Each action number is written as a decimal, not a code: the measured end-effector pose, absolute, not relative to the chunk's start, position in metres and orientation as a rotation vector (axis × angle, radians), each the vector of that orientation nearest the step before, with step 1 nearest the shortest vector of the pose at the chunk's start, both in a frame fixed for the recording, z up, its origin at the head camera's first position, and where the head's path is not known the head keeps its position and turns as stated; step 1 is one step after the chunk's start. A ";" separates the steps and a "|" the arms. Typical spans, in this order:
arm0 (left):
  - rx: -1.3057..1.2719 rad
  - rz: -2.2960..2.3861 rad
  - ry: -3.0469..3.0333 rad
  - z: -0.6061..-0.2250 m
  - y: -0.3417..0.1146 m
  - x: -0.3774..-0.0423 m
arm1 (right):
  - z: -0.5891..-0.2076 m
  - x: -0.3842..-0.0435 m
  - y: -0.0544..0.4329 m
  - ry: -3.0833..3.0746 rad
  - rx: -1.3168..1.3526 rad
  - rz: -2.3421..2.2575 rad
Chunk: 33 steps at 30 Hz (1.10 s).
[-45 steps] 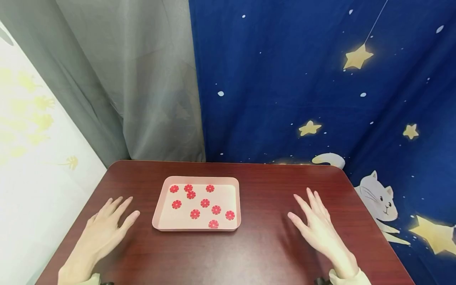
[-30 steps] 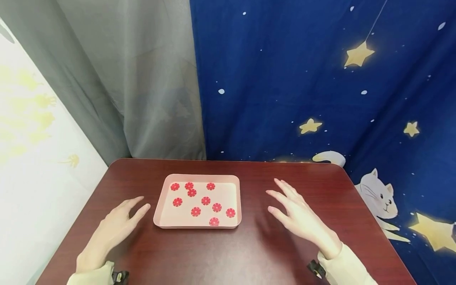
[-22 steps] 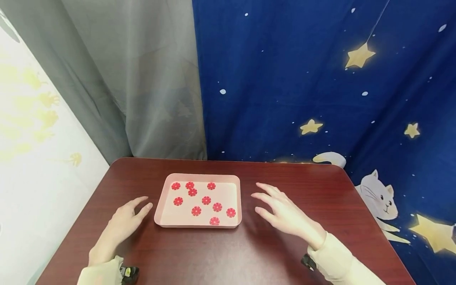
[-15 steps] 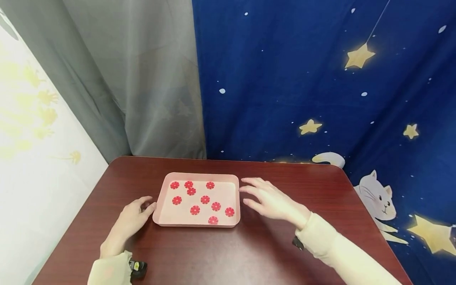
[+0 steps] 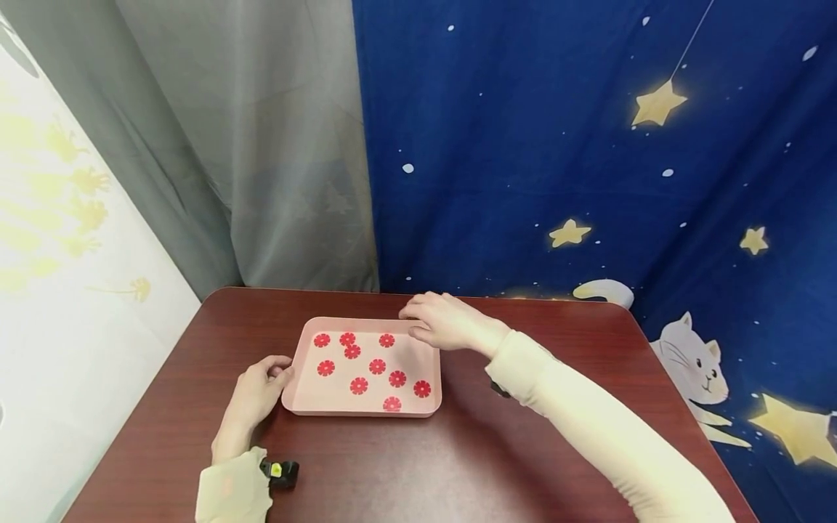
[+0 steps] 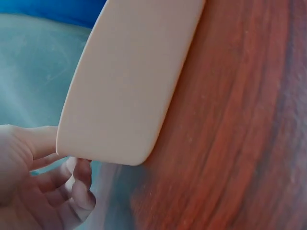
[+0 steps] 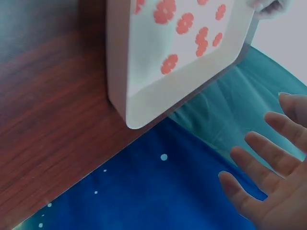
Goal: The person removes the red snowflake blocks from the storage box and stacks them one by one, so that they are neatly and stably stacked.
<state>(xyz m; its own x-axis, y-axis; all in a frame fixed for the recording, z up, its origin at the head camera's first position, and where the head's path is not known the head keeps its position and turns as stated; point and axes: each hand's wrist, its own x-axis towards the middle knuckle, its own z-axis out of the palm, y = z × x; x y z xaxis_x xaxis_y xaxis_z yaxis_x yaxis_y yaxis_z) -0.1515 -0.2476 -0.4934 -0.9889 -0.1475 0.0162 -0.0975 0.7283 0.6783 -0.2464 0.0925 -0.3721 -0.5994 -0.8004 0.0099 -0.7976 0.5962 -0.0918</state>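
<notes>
A shallow pink tray with a pale inside lies on the table, and several red flower-shaped pieces are spread across its floor. My left hand pinches the tray's left rim; the left wrist view shows the thumb at the rim of the tray wall and the other fingers curled just below. Over the far right corner of the tray hovers my right hand, its fingers spread and loosely bent with nothing in them. The right wrist view shows that hand apart from the tray's rim.
The reddish-brown wooden table has rounded far corners. Behind it hang a grey curtain and a blue curtain with stars and a white cat. A white patterned sheet hangs at the left.
My left hand has moved right from the table to the tray's left rim and taken hold. The right hand has swung left to above the tray's far right corner. The tray stays in place.
</notes>
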 end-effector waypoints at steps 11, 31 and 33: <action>0.212 -1.250 -2.847 -0.494 -0.245 -0.153 | -0.397 -0.275 0.044 2.673 -1.189 -0.222; 0.249 -1.223 -2.837 -0.492 -0.242 -0.153 | -0.454 -0.292 0.015 2.699 -0.804 -0.375; 0.250 -1.221 -2.840 -0.491 -0.242 -0.151 | -0.457 -0.293 0.014 2.712 -0.802 -0.340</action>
<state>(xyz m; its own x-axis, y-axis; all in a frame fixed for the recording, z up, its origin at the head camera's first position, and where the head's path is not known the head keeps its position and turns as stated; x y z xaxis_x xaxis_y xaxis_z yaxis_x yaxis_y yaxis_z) -0.1513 -0.2417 -0.4915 -0.9862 -0.1633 -0.0269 -0.1319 0.6774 0.7237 -0.2932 0.0144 -0.4566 -0.8020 -0.5594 -0.2095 -0.4904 0.8168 -0.3038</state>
